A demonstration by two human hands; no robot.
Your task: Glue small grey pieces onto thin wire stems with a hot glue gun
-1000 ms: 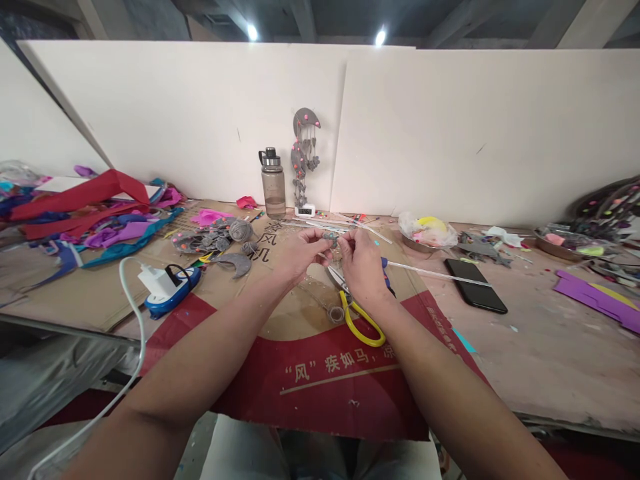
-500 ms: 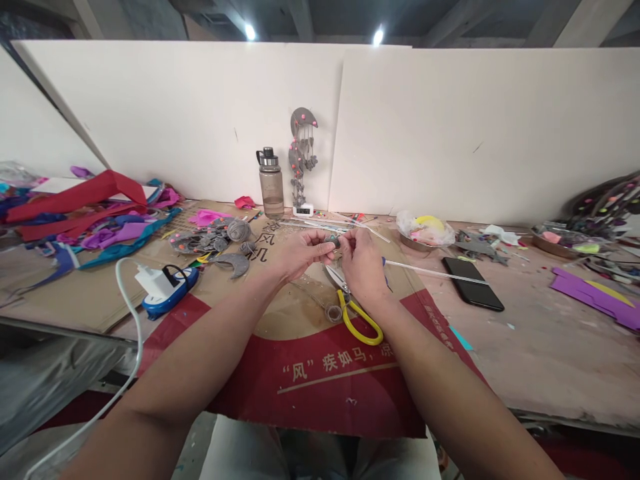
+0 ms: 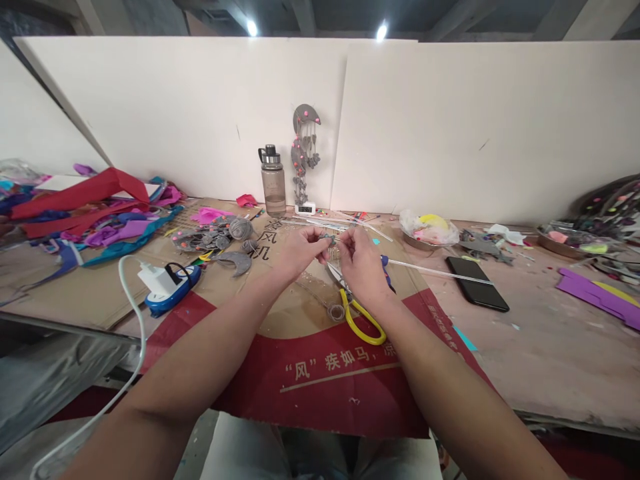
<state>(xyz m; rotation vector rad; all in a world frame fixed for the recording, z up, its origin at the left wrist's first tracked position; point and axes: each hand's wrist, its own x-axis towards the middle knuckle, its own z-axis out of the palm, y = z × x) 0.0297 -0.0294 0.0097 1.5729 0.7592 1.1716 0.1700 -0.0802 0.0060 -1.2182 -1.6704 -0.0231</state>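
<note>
Between thumb and fingers, my left hand [image 3: 306, 251] pinches a small grey-green piece [image 3: 327, 238], too small to make out in full. Close beside it, my right hand [image 3: 359, 257] has its thumb and fingertips drawn together; whatever they hold is too fine to see. Yellow-handled scissors [image 3: 364, 323] lie on the cardboard sheet [image 3: 320, 407] below my right hand. A little coil of grey yarn [image 3: 335, 311] sits left of their handles. Past my right wrist, a blue-handled tool [image 3: 385, 263] with a clear stick [image 3: 425, 269] reaches over a black phone [image 3: 477, 285].
Grey felt pieces with a yarn ball [image 3: 241, 228] and a felt crescent [image 3: 237, 263] lie left. A water bottle [image 3: 273, 183] and a hanging felt moon ornament [image 3: 306, 120] stand behind. Colourful felt strips [image 3: 115, 193], a blue power strip [image 3: 173, 293] and a bowl [image 3: 427, 241] flank the cardboard.
My hands have drawn slightly apart at the fingertips, and the small piece stays in my left hand. The whole view has shifted slightly.
</note>
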